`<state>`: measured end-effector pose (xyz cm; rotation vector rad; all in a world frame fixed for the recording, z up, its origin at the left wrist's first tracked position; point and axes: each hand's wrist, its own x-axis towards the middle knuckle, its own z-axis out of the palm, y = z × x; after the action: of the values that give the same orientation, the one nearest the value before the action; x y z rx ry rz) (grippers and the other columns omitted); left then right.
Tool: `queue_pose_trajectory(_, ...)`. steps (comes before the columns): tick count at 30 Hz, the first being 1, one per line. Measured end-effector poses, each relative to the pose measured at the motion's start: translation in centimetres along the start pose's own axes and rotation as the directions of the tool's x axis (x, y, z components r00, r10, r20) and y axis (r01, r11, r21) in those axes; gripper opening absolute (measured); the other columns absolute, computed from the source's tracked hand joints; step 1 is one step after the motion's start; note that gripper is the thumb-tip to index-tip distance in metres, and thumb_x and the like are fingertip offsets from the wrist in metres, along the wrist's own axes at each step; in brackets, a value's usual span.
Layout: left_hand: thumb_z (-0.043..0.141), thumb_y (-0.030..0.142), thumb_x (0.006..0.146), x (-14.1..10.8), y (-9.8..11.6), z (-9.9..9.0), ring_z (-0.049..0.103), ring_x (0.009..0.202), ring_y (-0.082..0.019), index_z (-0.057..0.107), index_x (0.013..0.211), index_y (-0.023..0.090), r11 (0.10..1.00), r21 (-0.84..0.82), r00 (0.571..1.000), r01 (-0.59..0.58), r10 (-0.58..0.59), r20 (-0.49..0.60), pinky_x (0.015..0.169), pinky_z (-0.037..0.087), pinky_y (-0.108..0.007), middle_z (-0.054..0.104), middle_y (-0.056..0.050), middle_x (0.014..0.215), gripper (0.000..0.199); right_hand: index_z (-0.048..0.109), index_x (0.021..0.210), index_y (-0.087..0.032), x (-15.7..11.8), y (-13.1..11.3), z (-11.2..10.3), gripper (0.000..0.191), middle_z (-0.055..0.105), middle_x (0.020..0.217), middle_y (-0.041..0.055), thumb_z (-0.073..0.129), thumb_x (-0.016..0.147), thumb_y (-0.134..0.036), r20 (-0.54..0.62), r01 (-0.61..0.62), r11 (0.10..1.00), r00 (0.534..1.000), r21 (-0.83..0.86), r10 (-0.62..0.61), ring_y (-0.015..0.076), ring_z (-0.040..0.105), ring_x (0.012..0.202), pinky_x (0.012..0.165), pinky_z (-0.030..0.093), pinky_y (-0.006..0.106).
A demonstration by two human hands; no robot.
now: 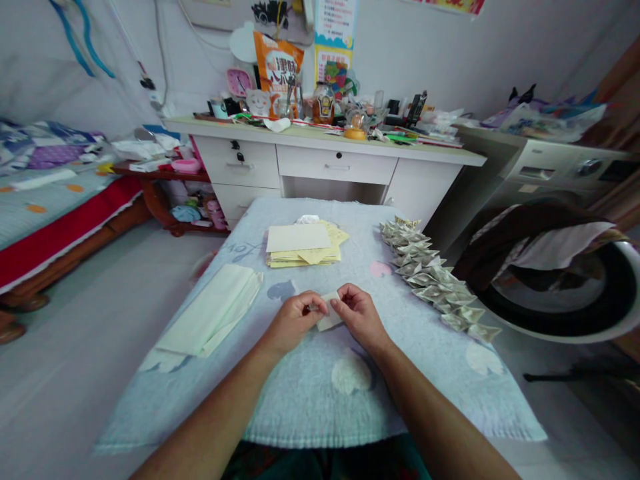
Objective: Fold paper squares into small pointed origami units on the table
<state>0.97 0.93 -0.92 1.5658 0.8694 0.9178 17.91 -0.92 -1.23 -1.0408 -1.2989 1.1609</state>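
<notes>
Between the two hands, over the near middle of the cloth-covered table [300, 393], I have a small pale paper [329, 321]. From my end, the left hand [294, 321] has its fingers together, clamped on the paper's left side; the right hand [363, 317] pinches its upper right edge, thumb on top. The paper lies directly between both sets of fingertips.

Just beyond, I see a stack of yellowish paper [305, 257] with a paler sheet [299, 238] on top. To the left lies a folded pale green bundle [213, 311]; to the right, a long cluster of pointed folded-paper pieces [430, 275] slants towards me.

Past the table stands a white desk [425, 180]. On it I can read 津味 on an orange bag [280, 67], with more characters below. A glass jar [323, 105] holds something amber behind a dark label too small for me to read. Beside it, a clear glass [285, 110] has thin tools or pens in or behind it; I cannot tell which. A pink clock [239, 82] sits left of the bag. The wall poster's [334, 27] lines are illegible to me.

Far right, a front-loading washing machine [540, 160] has its round door open, with dark and pale fabric [505, 243] hanging over it.
</notes>
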Motion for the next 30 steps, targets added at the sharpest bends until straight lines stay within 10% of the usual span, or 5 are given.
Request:
queue_pose_trajectory(6, 0.062, 0.015, 0.072, -0.1, 0.3, 0.2, 0.055, 0.085, -0.015, 0.060, 0.075, 0.016, 0.990, 0.094, 0.989, -0.101, 0.110, -0.098, 0.078, 0.042, -0.026, 0.055, -0.001, 0.086, 0.004, 0.052, 0.075, -0.017, -0.1, -0.2, 0.0, 0.026, 0.045, 0.063, -0.0046, 0.065, 0.080, -0.040, 0.019, 0.044, 0.999, 0.999, -0.010, -0.044, 0.0081, 0.039, 0.055, 0.052, 0.032, 0.020)
queue_pose_trajectory(9, 0.067, 0.014, 0.068, 0.0, 0.3, 0.3, 0.056, 0.087, -0.014, 0.052, 0.107, 0.021, 0.996, 0.049, 0.974, -0.081, 0.089, -0.209, 0.079, 0.044, -0.026, 0.056, 0.000, 0.092, 0.042, 0.053, 0.076, -0.017, -0.1, -0.3, 0.2, 0.024, 0.045, 0.062, -0.0047, 0.064, 0.080, -0.038, 0.031, 0.049, 0.997, 0.998, -0.053, -0.048, 0.0083, 0.040, 0.055, 0.053, 0.033, 0.020)
queue_pose_trajectory(15, 0.067, 0.019, 0.071, 0.1, 0.5, 0.2, 0.056, 0.073, -0.013, 0.056, 0.099, 0.016, 0.992, -0.073, 0.994, 0.105, -0.103, 0.028, 0.066, 0.043, -0.023, 0.060, 0.001, 0.081, 0.031, 0.055, 0.074, -0.016, -0.3, -1.1, 0.1, 0.022, 0.048, 0.063, -0.0035, 0.064, 0.080, -0.035, 0.062, 0.078, 0.993, 0.995, -0.086, -0.073, 0.0088, 0.042, 0.058, 0.055, 0.033, 0.021)
queue_pose_trajectory(30, 0.079, 0.025, 0.061, -0.5, 1.3, -0.5, 0.047, 0.059, -0.007, 0.057, 0.078, 0.014, 0.927, -0.265, 0.953, 0.265, -0.210, 0.220, 0.056, 0.035, -0.018, 0.054, 0.005, 0.064, 0.030, 0.067, 0.079, -0.015, -0.6, -1.8, -1.0, 0.022, 0.057, 0.064, -0.0018, 0.070, 0.077, -0.036, 0.262, -0.175, 0.956, 0.959, 0.236, 0.111, 0.0079, 0.046, 0.055, 0.055, 0.035, 0.021)
